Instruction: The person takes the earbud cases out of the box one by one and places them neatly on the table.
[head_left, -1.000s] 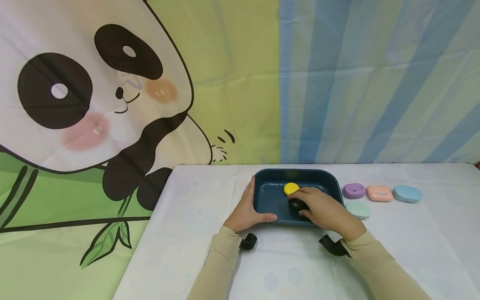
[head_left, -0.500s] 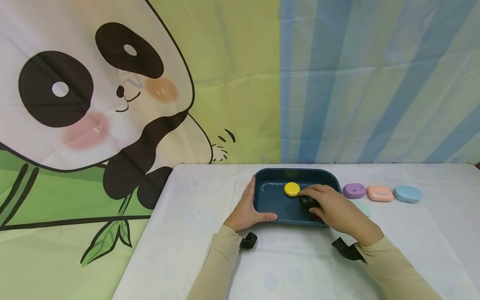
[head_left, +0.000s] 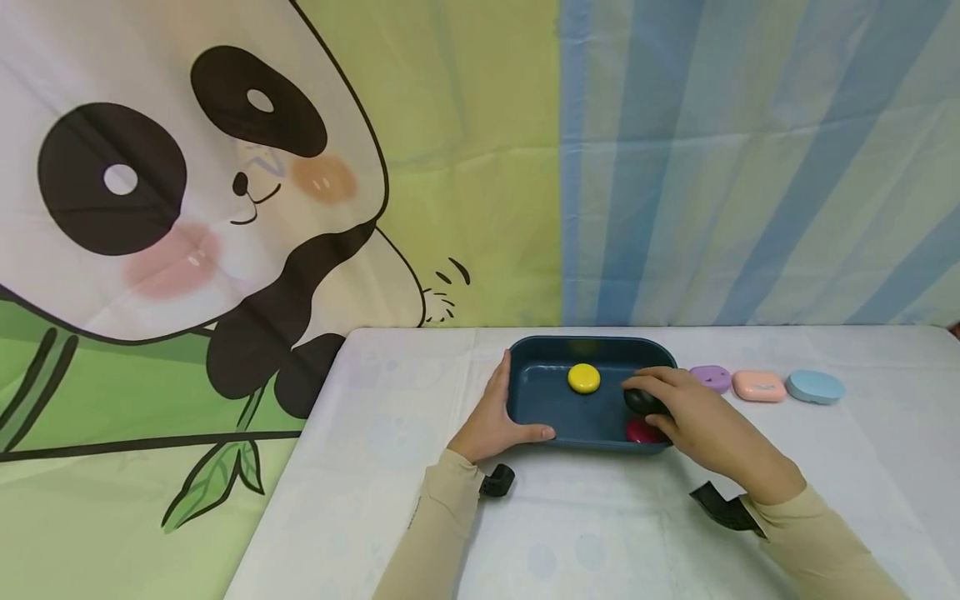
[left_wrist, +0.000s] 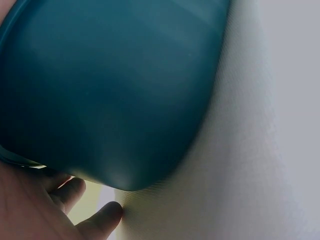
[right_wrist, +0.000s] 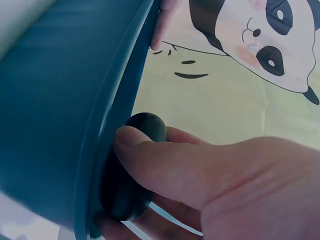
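Observation:
My left hand point(head_left: 495, 421) grips the left end of a dark blue rectangular tray point(head_left: 555, 427), its thumb along the near rim. In the left wrist view the tray's outer wall point(left_wrist: 115, 100) fills much of the picture, with my fingers beside it. Over the tray's right end, my right hand point(head_left: 705, 425) pinches a smooth black oval case point(right_wrist: 125, 180) between thumb and fingers. Below that case, a dark red rounded piece point(head_left: 643, 432) lies in the tray's near right corner, partly covered by my hand. A yellow round case point(head_left: 583, 378) sits near the tray's middle.
To the right of the tray, a purple case point(head_left: 711, 378), a pink case point(head_left: 759, 386) and a light blue case point(head_left: 815, 387) stand in a row on the white-covered table point(head_left: 600, 525). A panda-print curtain point(head_left: 465, 167) hangs behind the table.
My right hand has moved right with the black case, from beside the yellow case to the tray's right end. The dark red piece now shows; the mint case has become hidden. The left hand stays.

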